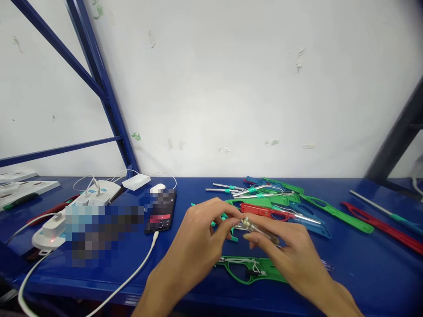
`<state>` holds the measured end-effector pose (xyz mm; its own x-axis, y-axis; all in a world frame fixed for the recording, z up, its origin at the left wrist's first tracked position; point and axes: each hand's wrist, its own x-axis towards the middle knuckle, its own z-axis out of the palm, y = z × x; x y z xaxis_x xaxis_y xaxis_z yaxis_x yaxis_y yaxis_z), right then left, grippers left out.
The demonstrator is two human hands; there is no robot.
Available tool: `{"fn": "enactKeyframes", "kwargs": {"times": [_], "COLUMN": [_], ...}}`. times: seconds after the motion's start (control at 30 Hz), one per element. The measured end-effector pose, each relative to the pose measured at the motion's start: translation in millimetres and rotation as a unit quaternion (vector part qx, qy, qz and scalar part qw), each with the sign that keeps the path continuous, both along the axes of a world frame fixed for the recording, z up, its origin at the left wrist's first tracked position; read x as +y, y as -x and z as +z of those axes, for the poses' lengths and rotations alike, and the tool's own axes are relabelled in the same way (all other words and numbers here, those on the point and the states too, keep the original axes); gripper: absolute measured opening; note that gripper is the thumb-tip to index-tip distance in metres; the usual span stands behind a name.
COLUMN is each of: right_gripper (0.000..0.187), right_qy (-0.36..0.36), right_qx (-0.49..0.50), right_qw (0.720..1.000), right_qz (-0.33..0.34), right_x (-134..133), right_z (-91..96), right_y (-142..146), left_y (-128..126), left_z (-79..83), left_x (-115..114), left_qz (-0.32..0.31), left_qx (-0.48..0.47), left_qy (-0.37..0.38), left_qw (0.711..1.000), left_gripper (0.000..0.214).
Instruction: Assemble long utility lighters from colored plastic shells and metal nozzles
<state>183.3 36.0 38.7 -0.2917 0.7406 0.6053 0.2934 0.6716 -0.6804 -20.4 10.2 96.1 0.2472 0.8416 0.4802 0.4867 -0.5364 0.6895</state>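
My left hand [198, 240] and my right hand [287, 253] meet above the blue bench, both pinching a small clear tube-like part [261, 230] with a metal end. Directly under them lies a green plastic frame [251, 269] with white wire threaded in it. Just beyond my fingers sits a pile of green, red and blue plastic frames [274, 200], some with metal rods.
A phone [161, 211] lies left of my hands, with a white cable [132, 275] running off the front edge. White power strips [57, 222] sit at the left. Long red [380, 226] and green [337, 215] strips lie at the right. Blue shelf posts [99, 79] rise behind.
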Motion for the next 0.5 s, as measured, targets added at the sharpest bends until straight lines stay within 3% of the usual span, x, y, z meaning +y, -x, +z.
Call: {"fn": "enactKeyframes", "kwargs": {"times": [0.27,0.5], "right_gripper": [0.030,0.029], "right_qy": [-0.035,-0.058], "right_qx": [-0.003,0.006], "right_qw": [0.999,0.998], "right_qz": [-0.003,-0.005], "right_x": [0.6,0.5], "right_z": [2.2,2.6], "right_y": [-1.5,-0.2], "left_y": [-1.9,-0.4], "left_z": [2.4,2.0], "left_x": [-0.4,1.2], "left_qz": [0.008,0.027], "left_qx": [-0.010,-0.006], "left_qy": [0.056,0.049], "left_qw": [0.998,0.998], "left_gripper": [0.015,0.013]}}
